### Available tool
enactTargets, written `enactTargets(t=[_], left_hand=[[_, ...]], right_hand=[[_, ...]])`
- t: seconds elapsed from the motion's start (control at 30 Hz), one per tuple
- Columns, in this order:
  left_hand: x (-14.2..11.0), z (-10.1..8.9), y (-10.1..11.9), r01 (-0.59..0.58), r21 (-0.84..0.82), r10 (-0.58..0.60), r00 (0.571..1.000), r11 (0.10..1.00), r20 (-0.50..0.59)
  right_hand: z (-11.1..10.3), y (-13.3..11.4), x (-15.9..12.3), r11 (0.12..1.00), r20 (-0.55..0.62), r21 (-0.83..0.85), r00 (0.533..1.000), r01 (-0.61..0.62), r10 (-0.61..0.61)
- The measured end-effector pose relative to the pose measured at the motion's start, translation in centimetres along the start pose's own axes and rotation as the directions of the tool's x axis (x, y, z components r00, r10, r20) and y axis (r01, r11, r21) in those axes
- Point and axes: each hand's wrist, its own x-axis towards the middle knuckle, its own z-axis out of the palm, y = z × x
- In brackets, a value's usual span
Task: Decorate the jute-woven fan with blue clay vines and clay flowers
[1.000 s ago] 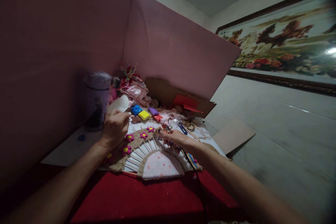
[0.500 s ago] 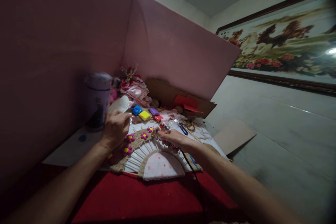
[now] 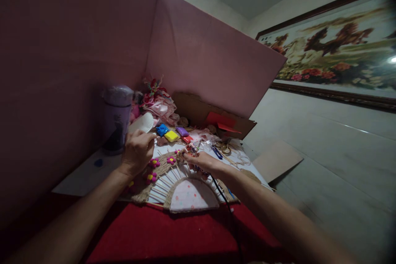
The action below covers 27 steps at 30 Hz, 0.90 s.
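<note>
A half-round fan of thin sticks (image 3: 161, 186) lies on the table, woven with a twine band (image 3: 163, 166). A spotted cloth piece (image 3: 194, 195) fills its lower middle. Pink clay flowers with yellow centres (image 3: 151, 177) sit along the band's left side. My right hand (image 3: 201, 161) is closed around a patterned glue gun (image 3: 192, 148) with a black cord (image 3: 225, 202), held over the top of the band. My left hand (image 3: 138, 150) is closed in a pinch above the fan's left side; what its fingertips hold, if anything, is too small to make out.
Clay packets in blue (image 3: 161, 130), yellow (image 3: 171, 136), purple (image 3: 182, 131) and red lie behind the fan. A purple lidded container (image 3: 116, 117) stands at left. Dark blue scissors or a cutter (image 3: 217, 152) lie at right. Pink boards (image 3: 213, 53) enclose the back.
The whole view has shifted slightly to the right. Both hands keep nearly the same pose and place over the fan.
</note>
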Motion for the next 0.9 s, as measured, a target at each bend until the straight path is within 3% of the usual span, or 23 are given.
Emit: enactTargets(t=[0.9], left_hand=[[0.01, -0.08, -0.08, 0.01, -0.008, -0.01, 1.0, 1.0, -0.005]], right_hand=[[-0.06, 0.01, 0.08, 1.0, 0.023, -0.003, 1.0, 0.001, -0.001]])
